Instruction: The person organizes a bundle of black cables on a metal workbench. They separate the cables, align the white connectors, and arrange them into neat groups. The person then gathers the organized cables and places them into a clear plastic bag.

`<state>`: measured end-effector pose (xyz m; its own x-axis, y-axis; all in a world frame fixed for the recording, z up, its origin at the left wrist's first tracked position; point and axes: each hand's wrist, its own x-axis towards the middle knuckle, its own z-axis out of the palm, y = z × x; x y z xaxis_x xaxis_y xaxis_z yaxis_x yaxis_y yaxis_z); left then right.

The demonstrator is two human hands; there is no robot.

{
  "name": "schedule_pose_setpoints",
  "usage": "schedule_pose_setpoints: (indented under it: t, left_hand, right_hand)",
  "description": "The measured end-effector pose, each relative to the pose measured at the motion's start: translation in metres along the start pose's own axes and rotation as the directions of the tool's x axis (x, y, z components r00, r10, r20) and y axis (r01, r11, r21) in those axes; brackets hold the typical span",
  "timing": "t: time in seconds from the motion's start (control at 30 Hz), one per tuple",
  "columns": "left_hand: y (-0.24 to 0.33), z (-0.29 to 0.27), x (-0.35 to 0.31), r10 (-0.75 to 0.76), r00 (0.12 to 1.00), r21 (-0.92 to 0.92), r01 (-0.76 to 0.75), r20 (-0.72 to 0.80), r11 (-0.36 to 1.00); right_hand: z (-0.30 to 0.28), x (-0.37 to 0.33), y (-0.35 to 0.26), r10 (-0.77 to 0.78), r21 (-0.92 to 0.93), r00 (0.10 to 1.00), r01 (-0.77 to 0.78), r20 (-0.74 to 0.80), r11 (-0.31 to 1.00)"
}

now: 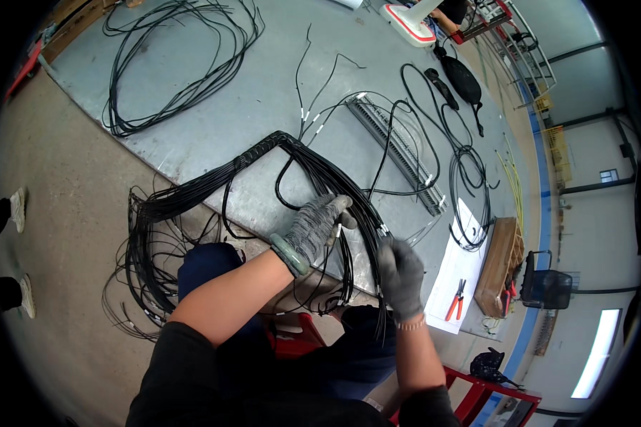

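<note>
A thick bundle of black wires (192,192) bends across the near part of the grey metal table (192,117), partly wrapped with tape near its bend. Its far-left end hangs off the table edge. My left hand (317,231), in a grey knitted glove, is closed round part of the bundle near the table's front edge. To its right my gloved right hand (401,274) is closed beside the wires' white-marked ends; its fingertips are turned away, and what they pinch is too small to make out. Loose wire ends hang down between and below both hands.
A slotted grey terminal strip (395,153) lies right of the bundle. Beyond are coiled black cable (117,92), a looped cable (466,160), white paper (459,285) bearing red-handled pliers (456,299), and a wooden box (498,267). Another person's shoes (19,210) show at left.
</note>
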<state>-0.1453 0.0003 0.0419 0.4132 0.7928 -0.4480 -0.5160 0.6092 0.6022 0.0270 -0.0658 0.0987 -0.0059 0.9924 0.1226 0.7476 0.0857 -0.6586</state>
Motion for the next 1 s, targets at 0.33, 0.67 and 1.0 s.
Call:
schedule_pose_setpoints:
  t: [0.33, 0.67, 1.0]
  left_hand:
    - [0.011, -0.017, 0.009, 0.104, 0.995, 0.286, -0.097, -0.008, 0.953]
    - [0.003, -0.032, 0.012, 0.357, 0.922, 0.932, -0.254, 0.152, 0.259]
    - [0.007, -0.035, 0.012, 0.341, 0.925, 0.888, -0.292, 0.167, 0.356]
  right_hand:
    - [0.085, 0.144, -0.001, -0.205, -0.412, 0.914, 0.347, 0.35, 0.842]
    - [0.091, 0.187, -0.005, -0.049, -0.405, 0.76, 0.399, 0.648, 0.823]
    - [0.093, 0.194, -0.006, -0.047, -0.36, 0.739, 0.381, 0.672, 0.852]
